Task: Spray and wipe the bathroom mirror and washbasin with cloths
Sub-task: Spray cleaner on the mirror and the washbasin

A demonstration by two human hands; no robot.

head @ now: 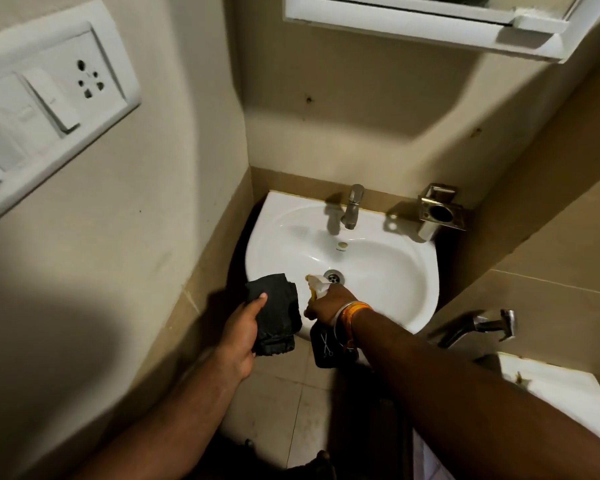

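Two hands busy at corner washbasin [388, 271]: left hand [241, 336] grips folded dark cloth [276, 313] by rim; right hand [328, 303] squeezes spray bottle [317, 284] w/ nozzle over bowl. Risk: mist drifting onto wall, not basin.

My left hand [241, 336] grips a dark, matt cloth [276, 315], soft and creased. My right hand [326, 303] holds a spray bottle [317, 284] with a pale plastic head and a dark body. The washbasin [378, 271] is glossy white ceramic with a shiny metal drain ring [333, 276]. The tap [351, 206] and wall holder [439, 211] are brushed metal. The switch plate [49, 102] is smooth white plastic; the walls [118, 254] look matt and lightly marked.
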